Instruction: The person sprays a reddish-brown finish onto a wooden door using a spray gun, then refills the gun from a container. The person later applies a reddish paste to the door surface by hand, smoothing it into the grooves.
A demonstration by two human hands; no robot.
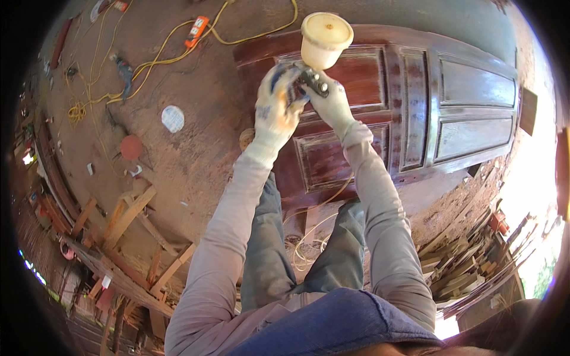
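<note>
A paint spray gun (314, 83) with a white lidded cup (323, 52) on top is held out in front of me, over a dark red-brown panelled wooden door (392, 101). My right hand (329, 101), in a white work glove, is closed round the gun's handle side. My left hand (278, 110), gloved too and stained with paint, has its fingers curled against the other side of the gun. Part of the gun's body is hidden behind the gloves. The door lies below, its right panels glossy with reflected light.
A thin yellow hose (341, 188) runs down by my legs. Yellow cords (148, 62) and an orange power strip (196, 31) lie on the floor at far left, near a white disc (173, 118) and a reddish disc (130, 147). Scrap wood is piled at left (133, 216) and right (460, 267).
</note>
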